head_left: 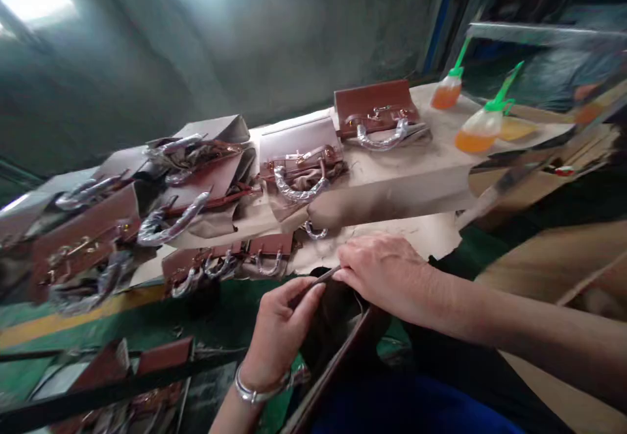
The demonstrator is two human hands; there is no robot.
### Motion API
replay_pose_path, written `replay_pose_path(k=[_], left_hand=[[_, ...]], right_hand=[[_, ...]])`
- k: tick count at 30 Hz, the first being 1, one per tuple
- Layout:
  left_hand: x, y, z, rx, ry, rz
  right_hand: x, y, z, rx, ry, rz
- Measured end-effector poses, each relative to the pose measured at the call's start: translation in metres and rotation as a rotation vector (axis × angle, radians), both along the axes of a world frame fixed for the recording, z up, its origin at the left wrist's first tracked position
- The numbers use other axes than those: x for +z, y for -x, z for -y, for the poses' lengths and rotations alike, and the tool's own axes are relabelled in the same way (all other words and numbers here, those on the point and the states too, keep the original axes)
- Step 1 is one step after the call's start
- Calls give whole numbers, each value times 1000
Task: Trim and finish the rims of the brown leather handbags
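Observation:
My left hand (284,323), with a silver bracelet at the wrist, pinches the edge of a dark brown leather bag piece (337,362) near the lower middle. Thumb and fingers of my right hand (379,270) close on the same edge, a little to the right and higher. The piece hangs open below both hands, over my lap, and its inside is dark. Just beyond my hands, a brown handbag with a wrapped handle (301,166) lies on the paper-covered table (392,192).
More brown bags with plastic-wrapped handles lie to the left, and one brown bag (377,107) sits farther back. Two bottles of orange liquid with green spouts (477,130) stand at the back right. A lower shelf (406,234) holds smaller bags. A black-framed rack (122,378) is at the lower left.

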State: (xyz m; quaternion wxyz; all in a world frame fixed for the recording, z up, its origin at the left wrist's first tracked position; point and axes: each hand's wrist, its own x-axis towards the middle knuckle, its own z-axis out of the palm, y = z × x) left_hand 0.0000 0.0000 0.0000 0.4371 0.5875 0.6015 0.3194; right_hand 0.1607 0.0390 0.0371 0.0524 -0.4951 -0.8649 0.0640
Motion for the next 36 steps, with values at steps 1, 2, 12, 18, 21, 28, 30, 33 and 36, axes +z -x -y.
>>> replay_pose_path(k=[1,2,12,18,21,28,30,33,36], left_hand=[[0,0,-1,-1,-3,-9],[-1,0,-2,-1,-3,-13],[-7,-2,-8,18,131,119],[-11,-1,-9,59,244,265],[-8,-1,-9,95,295,326],[-6,-2,-9,174,344,449],[-8,-2,-10,179,337,442],[-9,-2,-10,166,309,424],[-10,-3,-10,141,274,406]], right_hand=[[0,-1,-1,5,11,-2],[0,-3,-2,10,20,-3],[-5,-17,-6,4,32,44],[-3,-16,-8,-24,51,90],[-1,-15,-9,-14,59,93],[0,-15,-8,17,67,93],[-1,-14,-8,15,59,96],[-3,-14,-10,13,35,105],[-5,-15,-12,24,12,107]])
